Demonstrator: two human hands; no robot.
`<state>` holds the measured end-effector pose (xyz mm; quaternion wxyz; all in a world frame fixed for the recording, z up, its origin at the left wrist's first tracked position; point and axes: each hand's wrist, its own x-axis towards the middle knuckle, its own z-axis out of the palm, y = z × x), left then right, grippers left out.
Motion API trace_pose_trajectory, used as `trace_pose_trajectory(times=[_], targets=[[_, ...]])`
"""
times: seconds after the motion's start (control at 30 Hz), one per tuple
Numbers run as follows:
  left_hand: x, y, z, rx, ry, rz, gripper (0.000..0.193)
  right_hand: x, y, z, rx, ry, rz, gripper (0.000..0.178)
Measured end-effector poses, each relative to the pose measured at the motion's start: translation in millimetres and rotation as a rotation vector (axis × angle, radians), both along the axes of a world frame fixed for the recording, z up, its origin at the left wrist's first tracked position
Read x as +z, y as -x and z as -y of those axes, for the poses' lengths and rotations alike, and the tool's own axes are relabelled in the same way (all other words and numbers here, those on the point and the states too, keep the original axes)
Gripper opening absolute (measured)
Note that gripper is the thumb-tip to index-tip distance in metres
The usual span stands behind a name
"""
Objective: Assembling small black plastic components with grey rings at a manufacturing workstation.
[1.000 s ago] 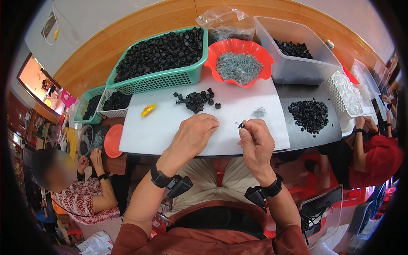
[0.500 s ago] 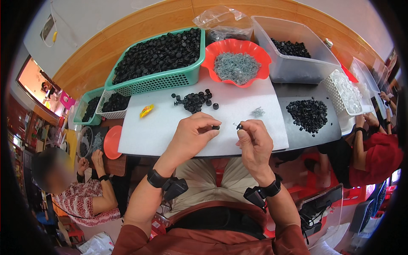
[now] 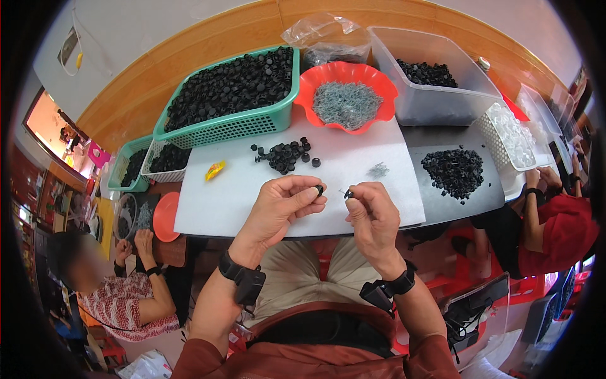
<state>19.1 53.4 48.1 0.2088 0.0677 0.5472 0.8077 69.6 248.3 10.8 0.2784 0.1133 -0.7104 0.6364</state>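
My left hand [image 3: 278, 211] pinches a small round black plastic cap [image 3: 319, 190] between thumb and fingertips. A short way to its right, my right hand [image 3: 374, 221] is closed on a small black plastic piece [image 3: 348, 195], with a thin metal screw or pin [image 3: 343, 191] sticking out toward the left. The two held pieces are apart, above the front of a white sheet [image 3: 252, 205]. Beyond my left hand lies a heap of black caps [image 3: 284, 156]. Past my right hand is a small pile of grey screws or pins [image 3: 379, 169].
At the back stand a green basket of black caps [image 3: 227, 123], a red scalloped bowl [image 3: 303, 95] of metal screws or pins, and a clear bin [image 3: 435, 114]. Black pieces [image 3: 453, 174] are heaped at right. A yellow wrapper [image 3: 214, 170] lies left. People sit on both sides.
My left hand has turned and its fingers curl more, bringing the black cap into clearer view. My right hand has shifted slightly left, still holding its piece. The whole view has shifted slightly.
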Motion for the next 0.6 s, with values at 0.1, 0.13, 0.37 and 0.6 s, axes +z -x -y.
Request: trace_pose_trajectory(times=[0.1,0.13,0.37,0.6], targets=[[-7,0,0,-0.017,-0.102,0.047,0.022,1,0,0,0.004,-0.006,0.000,0.016],[-9,1,0,-0.024,-0.143,0.066,0.022,2,0,0,0.004,-0.015,0.000,0.016],[-15,4,4,-0.036,-0.275,0.138,0.024,8,1,6,0.010,-0.035,-0.021,0.018],[-18,1,4,-0.036,-0.313,0.162,0.024,16,4,12,0.021,-0.107,-0.055,0.018]])
